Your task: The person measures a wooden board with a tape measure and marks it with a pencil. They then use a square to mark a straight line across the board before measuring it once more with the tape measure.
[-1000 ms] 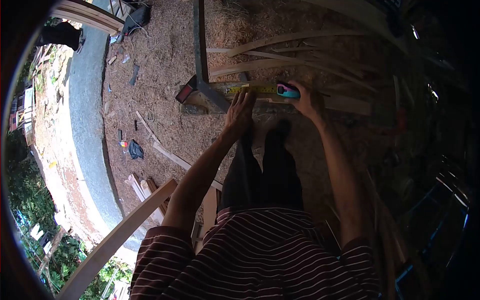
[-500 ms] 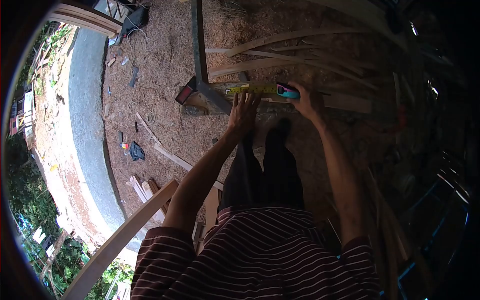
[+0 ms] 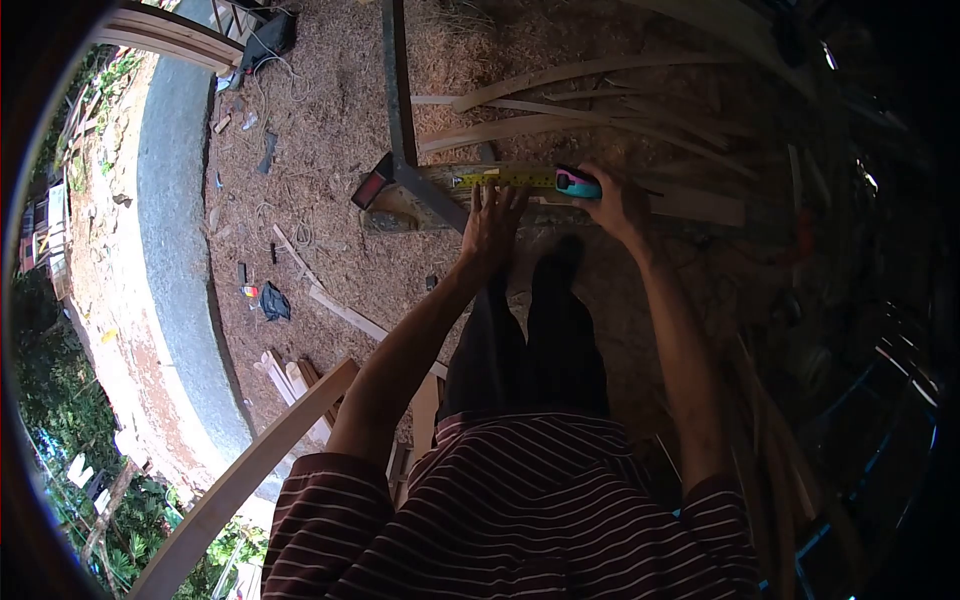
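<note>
A teal and pink tape measure (image 3: 577,182) is gripped by my right hand (image 3: 618,205). Its yellow blade (image 3: 520,178) runs left along a wooden piece lying on the ground. My left hand (image 3: 490,222) rests with fingers spread at the lower edge of the blade, fingertips touching or very near it. A dark metal bar (image 3: 432,196) slants past the blade's left end, beside a black and red block-like object (image 3: 373,182).
Long thin wood strips (image 3: 590,72) lie on the shavings-covered ground beyond my hands. A concrete strip (image 3: 180,180) runs down the left side. A long plank (image 3: 240,475) slants at lower left, near a black bag (image 3: 273,301). Wood pieces stand at lower right.
My left hand has shifted slightly to the right along the blade. The tape measure and my right hand have moved very slightly right.
</note>
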A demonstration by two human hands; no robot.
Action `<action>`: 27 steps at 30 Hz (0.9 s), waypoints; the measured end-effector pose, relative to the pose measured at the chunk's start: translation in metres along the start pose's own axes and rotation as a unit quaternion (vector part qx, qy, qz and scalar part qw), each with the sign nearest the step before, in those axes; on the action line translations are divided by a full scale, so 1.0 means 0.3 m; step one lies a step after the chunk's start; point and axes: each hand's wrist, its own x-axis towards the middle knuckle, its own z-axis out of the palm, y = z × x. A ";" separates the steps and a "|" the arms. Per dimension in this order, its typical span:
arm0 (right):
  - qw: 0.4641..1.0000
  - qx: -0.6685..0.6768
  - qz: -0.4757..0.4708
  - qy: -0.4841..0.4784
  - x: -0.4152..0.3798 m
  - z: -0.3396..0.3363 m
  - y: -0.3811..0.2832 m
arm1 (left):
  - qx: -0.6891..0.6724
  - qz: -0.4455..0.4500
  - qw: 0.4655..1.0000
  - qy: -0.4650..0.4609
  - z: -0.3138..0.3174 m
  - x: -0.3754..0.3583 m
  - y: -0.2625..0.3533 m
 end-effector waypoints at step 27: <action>0.999 0.012 0.024 -0.024 0.005 -0.005 -0.005 | 0.026 0.020 0.999 -0.038 -0.005 0.013 0.003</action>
